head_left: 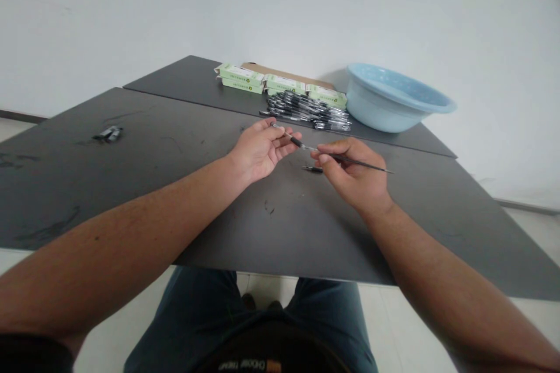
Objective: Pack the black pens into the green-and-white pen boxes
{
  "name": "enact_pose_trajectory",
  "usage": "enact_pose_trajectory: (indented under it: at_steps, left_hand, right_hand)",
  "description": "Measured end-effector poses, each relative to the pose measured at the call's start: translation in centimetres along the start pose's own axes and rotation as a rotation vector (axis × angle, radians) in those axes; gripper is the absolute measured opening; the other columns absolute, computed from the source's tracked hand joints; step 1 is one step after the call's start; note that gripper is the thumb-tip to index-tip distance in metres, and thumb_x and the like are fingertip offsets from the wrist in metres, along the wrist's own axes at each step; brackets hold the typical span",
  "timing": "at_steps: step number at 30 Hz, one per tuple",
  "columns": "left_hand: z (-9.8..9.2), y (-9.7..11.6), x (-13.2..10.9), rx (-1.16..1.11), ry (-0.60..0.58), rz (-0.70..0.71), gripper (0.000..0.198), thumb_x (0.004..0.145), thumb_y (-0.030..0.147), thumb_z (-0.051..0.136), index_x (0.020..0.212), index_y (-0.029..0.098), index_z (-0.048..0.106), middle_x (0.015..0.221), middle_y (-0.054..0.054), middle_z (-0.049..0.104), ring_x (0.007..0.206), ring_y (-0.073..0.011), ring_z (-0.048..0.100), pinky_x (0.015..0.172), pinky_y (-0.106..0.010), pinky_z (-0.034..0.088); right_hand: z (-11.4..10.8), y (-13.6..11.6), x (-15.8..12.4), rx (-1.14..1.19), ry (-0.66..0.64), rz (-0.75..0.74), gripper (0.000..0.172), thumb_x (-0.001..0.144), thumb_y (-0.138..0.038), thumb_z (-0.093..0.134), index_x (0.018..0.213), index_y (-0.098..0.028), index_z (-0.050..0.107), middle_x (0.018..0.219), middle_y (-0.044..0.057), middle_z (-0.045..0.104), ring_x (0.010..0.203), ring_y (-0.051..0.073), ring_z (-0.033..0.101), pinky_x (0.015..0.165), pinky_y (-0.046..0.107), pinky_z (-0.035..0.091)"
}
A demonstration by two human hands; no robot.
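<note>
Fingers of the left hand (pixel 260 151) are pinching a black-gripped pen barrel (pixel 296 141), the others loosely spread, while the right hand (pixel 356 178) is holding a slim dark refill (pixel 365 164) between closed thumb and fingertips, the barrel sitting left of it, nearly end to end, above the table (pixel 245 227). If the ends are meeting off-line, the refill is risking a bend or slip.

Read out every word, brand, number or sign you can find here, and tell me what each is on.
"CHOO…": on the dark shirt, upside down; the following letters are too blurred to be sure.
Green boxes: dark printing and a round mark, too small to read.
Pile of pens: no text can be made out.
Pen in the left hand: none readable.
</note>
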State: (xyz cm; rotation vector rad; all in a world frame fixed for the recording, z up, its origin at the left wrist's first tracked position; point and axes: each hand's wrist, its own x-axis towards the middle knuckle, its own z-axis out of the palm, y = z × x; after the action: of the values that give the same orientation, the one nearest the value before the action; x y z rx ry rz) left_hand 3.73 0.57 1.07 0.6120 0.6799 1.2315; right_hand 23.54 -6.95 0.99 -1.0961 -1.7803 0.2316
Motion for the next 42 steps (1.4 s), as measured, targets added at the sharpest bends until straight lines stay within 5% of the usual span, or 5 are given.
enact_pose_trajectory:
  at_steps: [18, 28, 32, 38, 42]
  left_hand:
    - [-0.1, -0.1, -0.3, 0.057, -0.053, -0.068, 0.019, 0.101, 0.001, 0.057, 0.103, 0.019, 0.052, 0.085, -0.004, 0.077, 0.072, -0.0159, 0.079, 0.062, -0.024, 0.064]
    - [-0.2, -0.6, -1.4, 0.354, -0.301, -0.374, 0.014, 0.111, 0.022, 0.057, 0.100, 0.015, 0.060, 0.074, -0.001, 0.069, 0.052, -0.0104, 0.067, 0.046, -0.019, 0.057]
    - [-0.3, -0.9, -2.2, 0.514, -0.466, -0.432, 0.019, 0.113, 0.036, 0.054, 0.105, 0.019, 0.058, 0.072, -0.001, 0.070, 0.051, -0.0128, 0.067, 0.044, -0.020, 0.055]
    - [-0.4, -0.9, -2.1, 0.948, -0.391, -0.036, 0.014, 0.105, 0.030, 0.064, 0.116, 0.020, 0.063, 0.062, 0.007, 0.057, 0.042, -0.0079, 0.048, 0.037, -0.017, 0.033]
    - [-0.8, -0.4, -1.0, 0.913, -0.332, 0.350, 0.025, 0.094, 0.012, 0.067, 0.118, 0.018, 0.066, 0.069, 0.007, 0.058, 0.053, -0.0080, 0.057, 0.045, -0.016, 0.044]
  right_hand:
    - [-0.5, -0.3, 0.4, -0.196, 0.038, -0.121, 0.014, 0.099, -0.031, 0.074, 0.107, -0.027, 0.084, 0.097, 0.004, 0.086, 0.085, 0.022, 0.079, 0.080, 0.038, 0.065]
    - [-0.5, 1.2, 1.2, -0.123, 0.003, 0.106, 0.035, 0.099, -0.044, 0.073, 0.129, -0.026, 0.078, 0.085, 0.001, 0.081, 0.071, 0.020, 0.074, 0.069, 0.036, 0.058]
    - [-0.3, 1.1, 1.1, -0.079, -0.047, 0.078, 0.017, 0.101, -0.041, 0.068, 0.100, -0.025, 0.075, 0.110, 0.005, 0.084, 0.083, 0.021, 0.076, 0.076, 0.036, 0.058]
    - [-0.2, 1.0, 1.2, -0.213, -0.141, -0.008, 0.012, 0.100, -0.033, 0.065, 0.091, -0.024, 0.067, 0.089, 0.005, 0.076, 0.082, 0.022, 0.068, 0.076, 0.034, 0.050]
    - [0.0, 1.8, 1.2, -0.348, -0.276, -0.058, 0.008, 0.098, -0.026, 0.063, 0.091, -0.023, 0.066, 0.086, 0.006, 0.069, 0.084, 0.023, 0.065, 0.078, 0.035, 0.047]
